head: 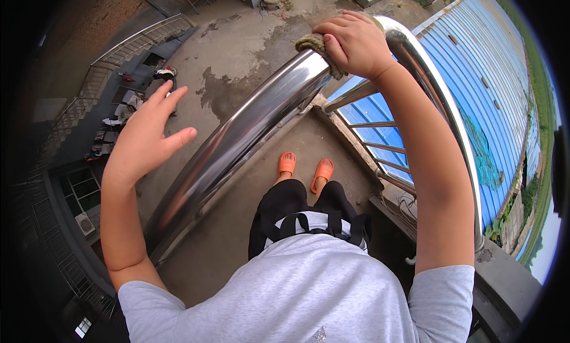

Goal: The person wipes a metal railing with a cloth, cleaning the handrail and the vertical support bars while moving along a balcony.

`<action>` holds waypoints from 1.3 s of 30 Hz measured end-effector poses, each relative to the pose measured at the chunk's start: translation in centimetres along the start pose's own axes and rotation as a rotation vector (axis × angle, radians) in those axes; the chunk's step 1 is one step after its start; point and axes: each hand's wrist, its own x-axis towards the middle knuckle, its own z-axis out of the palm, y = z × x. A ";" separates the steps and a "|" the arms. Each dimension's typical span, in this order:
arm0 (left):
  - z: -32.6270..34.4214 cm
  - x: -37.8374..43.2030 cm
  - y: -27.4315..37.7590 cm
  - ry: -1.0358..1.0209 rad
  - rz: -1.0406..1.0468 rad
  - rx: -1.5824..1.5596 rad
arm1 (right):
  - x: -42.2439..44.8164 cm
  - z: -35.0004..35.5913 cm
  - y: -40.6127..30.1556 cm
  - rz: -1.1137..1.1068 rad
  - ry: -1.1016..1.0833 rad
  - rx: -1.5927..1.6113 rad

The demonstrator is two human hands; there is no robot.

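Note:
A shiny metal handrail (267,107) curves from the lower left up to a corner at the upper right, where a second rail arm bends back towards me. At that corner my right hand (356,42) presses an olive-brown cloth (314,44) on top of the rail, fingers curled over it. My left hand (144,131) is raised to the left of the rail with fingers spread, holding nothing. Part of the cloth is hidden under my right palm.
Thinner metal bars (378,124) run below the right rail, above a low concrete edge. Beyond lies a blue corrugated roof (472,75). Far below on the left are a concrete yard (236,35), a staircase with railings (111,62) and assorted items. My feet in orange slippers (287,162) stand on the concrete floor.

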 end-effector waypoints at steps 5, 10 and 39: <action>3.1 -6.2 0.7 0.146 -0.276 -0.031 | 0.0 0.9 0.1 -0.014 0.073 0.007; 8.8 -9.1 0.4 0.500 -0.358 -0.060 | 0.1 -0.1 -0.9 -0.043 0.024 0.032; 14.0 -7.9 -1.4 0.639 -0.449 -0.025 | -3.0 1.4 4.6 0.527 0.119 -0.106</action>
